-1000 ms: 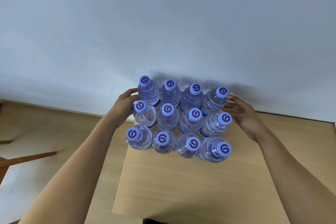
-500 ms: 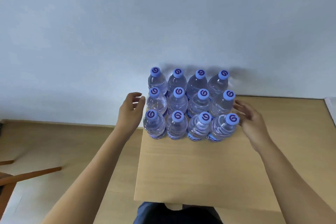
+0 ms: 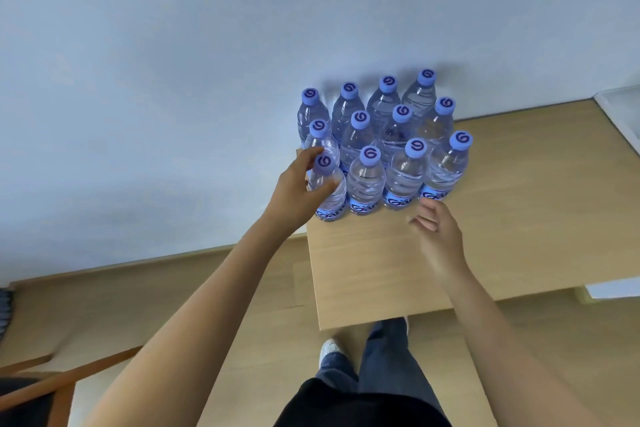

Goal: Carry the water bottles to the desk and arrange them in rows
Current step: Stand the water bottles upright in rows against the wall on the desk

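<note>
The left hand (image 3: 294, 191) curls round the front-left water bottle (image 3: 327, 189), thumb across its clear, water-filled body. To its right stand eleven more capped, full bottles (image 3: 403, 149), in rows on the worktop (image 3: 381, 260). The right hand (image 3: 438, 236) hovers with fingers loose and nothing in it, just in front of the front-right bottle (image 3: 446, 166).

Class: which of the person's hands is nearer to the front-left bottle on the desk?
Left. The left hand grips the front-left bottle; the right hand hovers open over the desk, apart from it.
</note>
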A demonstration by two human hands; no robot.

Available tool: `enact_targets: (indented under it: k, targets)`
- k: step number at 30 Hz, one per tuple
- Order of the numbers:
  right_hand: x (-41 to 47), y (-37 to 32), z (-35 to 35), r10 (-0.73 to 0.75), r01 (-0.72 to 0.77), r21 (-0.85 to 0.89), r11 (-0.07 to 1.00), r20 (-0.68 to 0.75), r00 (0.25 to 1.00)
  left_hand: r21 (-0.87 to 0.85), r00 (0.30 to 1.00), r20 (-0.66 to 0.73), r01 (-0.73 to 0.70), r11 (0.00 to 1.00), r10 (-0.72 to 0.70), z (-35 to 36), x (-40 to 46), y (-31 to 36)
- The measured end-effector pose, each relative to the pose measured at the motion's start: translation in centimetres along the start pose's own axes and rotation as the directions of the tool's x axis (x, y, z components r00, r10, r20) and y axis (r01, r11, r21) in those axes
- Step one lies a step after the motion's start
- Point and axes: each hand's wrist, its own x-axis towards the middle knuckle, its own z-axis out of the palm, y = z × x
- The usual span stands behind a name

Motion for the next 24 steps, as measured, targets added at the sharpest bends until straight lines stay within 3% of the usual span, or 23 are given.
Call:
enact_targets:
  k: [6,9,15,20,24]
  targets:
    - [-1.5,0.5,6.2,-0.064,0.064,0.002,0.998,0.124,0.990,0.139,0.998,0.055,-0.027,0.990,0.019,-0.2,1.2,-1.2]
    - [-1.5,0.9,8.7,-0.091,0.093,-0.007,0.996,0.120,0.989,0.166,0.998,0.057,-0.017,0.986,0.007,-0.1,1.7,-1.8]
    - [-1.9,0.4,12.9,-0.178,0.179,-0.003,0.984,0.011,0.984,0.166,0.999,0.023,-0.027,0.986,0.023,0.0,2.0,-2.5]
    - [-2.2,-0.4,15.1,-0.110,0.123,0.061,0.991,-0.178,0.978,0.184,0.999,0.002,-0.037,0.982,0.037,0.3,1.9,-2.8]
    - [-1.7,0.1,15.3,-0.108,0.120,0.048,0.992,-0.191,0.976,0.192,0.999,0.011,-0.039,0.981,0.038,0.3,1.8,-2.5]
